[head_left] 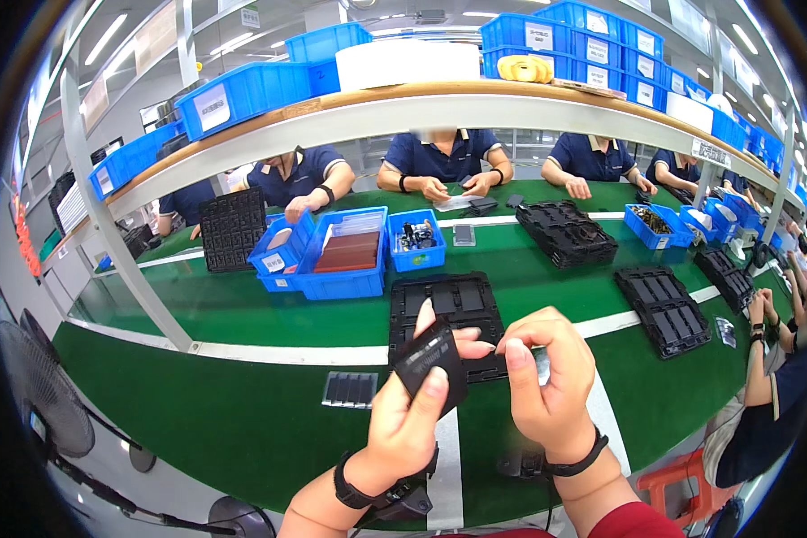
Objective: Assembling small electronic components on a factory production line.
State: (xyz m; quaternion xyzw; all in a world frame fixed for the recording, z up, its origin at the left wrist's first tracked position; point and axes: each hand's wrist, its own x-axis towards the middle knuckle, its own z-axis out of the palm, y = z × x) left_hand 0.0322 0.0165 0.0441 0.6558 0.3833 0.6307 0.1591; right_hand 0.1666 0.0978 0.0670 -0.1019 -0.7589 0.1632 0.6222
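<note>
My left hand (405,423) grips a flat black rectangular piece (432,366), thumb on its front face and fingers behind. The piece is tilted and bears small pale print near its upper edge. Just right of it, my right hand (554,386) is closed, thumb and forefinger pinched together by the left fingertips. Whatever sits in that pinch is too small to make out. Behind both hands lies a black compartment tray (462,300), partly covered by them. Left of my left hand rests a clear sheet (350,389) with several black strips on it.
On the green bench (242,394) stand blue bins (342,285) and a smaller blue bin of parts (416,258). More black trays (662,309) lie to the right. A shelf (403,103) crosses overhead. People (439,161) work opposite; another person (771,394) sits at right.
</note>
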